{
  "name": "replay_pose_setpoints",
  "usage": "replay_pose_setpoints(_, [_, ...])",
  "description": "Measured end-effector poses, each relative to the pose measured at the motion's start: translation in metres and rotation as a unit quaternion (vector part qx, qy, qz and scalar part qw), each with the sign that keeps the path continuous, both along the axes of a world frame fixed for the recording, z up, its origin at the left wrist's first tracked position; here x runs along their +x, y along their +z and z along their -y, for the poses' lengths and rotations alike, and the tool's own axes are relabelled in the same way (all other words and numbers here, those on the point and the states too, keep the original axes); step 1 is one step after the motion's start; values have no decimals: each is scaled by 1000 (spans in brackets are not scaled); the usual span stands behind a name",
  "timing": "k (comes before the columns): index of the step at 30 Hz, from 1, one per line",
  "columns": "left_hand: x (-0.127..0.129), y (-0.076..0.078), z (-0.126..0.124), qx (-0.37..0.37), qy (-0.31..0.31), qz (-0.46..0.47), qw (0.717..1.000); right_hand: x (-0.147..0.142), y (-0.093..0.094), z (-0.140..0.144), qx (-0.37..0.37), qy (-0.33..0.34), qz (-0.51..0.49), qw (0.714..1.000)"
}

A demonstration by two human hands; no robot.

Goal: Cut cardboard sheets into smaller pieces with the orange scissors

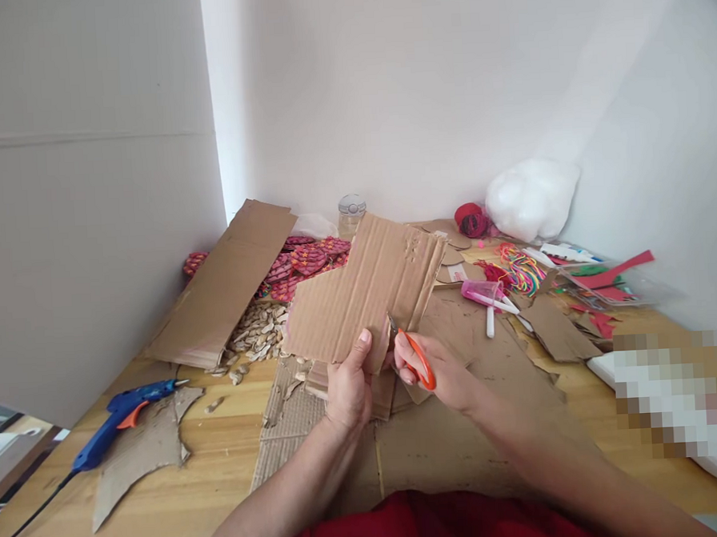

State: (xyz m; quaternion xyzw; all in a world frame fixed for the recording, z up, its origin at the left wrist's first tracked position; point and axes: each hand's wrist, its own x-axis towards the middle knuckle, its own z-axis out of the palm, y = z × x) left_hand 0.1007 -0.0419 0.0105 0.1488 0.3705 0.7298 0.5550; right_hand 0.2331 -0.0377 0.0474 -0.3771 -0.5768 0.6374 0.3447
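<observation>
My left hand [351, 387] grips the lower edge of an irregular piece of corrugated cardboard [359, 288], thumb on its near face. The piece is held tilted above the table. In my right hand [439, 368] is a pair of scissors [424, 363] with orange handles. Their blades meet the cardboard's lower right edge, close to my left thumb, where a cut runs upward. Most of the blades is hidden by the cardboard and my fingers. Beneath both hands lie larger flat cardboard sheets [464, 439].
At left, a blue glue gun [117, 421] rests on a cardboard scrap [136, 452]. Peanut shells [259, 331] lie by a leaning cardboard strip [227, 283]. Patterned pink pieces [310, 259], a lidded jar [351, 213], a white bag [532, 199], coloured yarn [522, 268] and a pink glue bottle [481, 292] stand farther back.
</observation>
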Motion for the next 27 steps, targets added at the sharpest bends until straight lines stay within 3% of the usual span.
replay_pose_setpoints(4, [0,1,0,-4,-4,5,1000,2,-1,-7,39,-17,36,998])
replay_pose_setpoints(9, [0,5,1,-7,-12,6,1000,9,-8,-12,110,-39,157,981])
replay_pose_setpoints(18, [0,5,-1,-42,-10,18,999,0,-15,-14,149,-101,184,966])
replay_pose_setpoints(22, [-1,3,-1,-34,-12,13,999,3,-14,-16,118,-86,161,976])
replay_pose_setpoints(27, [0,5,3,-14,-54,13,998,10,-3,-23,64,-12,128,990])
